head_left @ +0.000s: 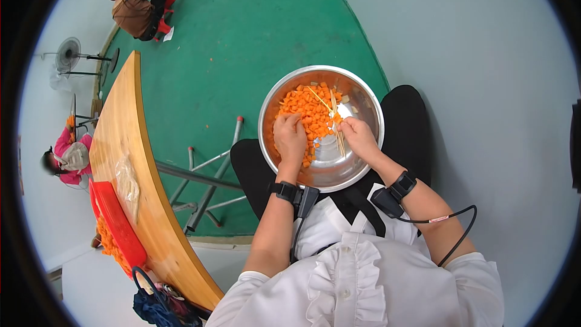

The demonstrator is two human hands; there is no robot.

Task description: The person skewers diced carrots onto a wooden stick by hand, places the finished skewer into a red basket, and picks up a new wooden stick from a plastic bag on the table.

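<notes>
A steel bowl (363,169) rests on my lap, with many orange cubes (311,106) inside, piled mostly toward its left and upper part. Several thin wooden sticks (333,106) lie or stand among the cubes near the bowl's middle. My left hand (290,137) is over the left side of the bowl, its fingers curled together at the cubes; what they hold, if anything, is hidden. At the right of the sticks, my right hand (358,136) pinches an orange cube (337,118) between thumb and fingers.
A wooden table (130,127) stands at my left, bearing a clear plastic bag (127,188), a red tray (118,224) of orange pieces and a dark blue bag (154,306). Metal legs (209,188) reach over the green floor. Two people sit farther off, near a fan (68,54).
</notes>
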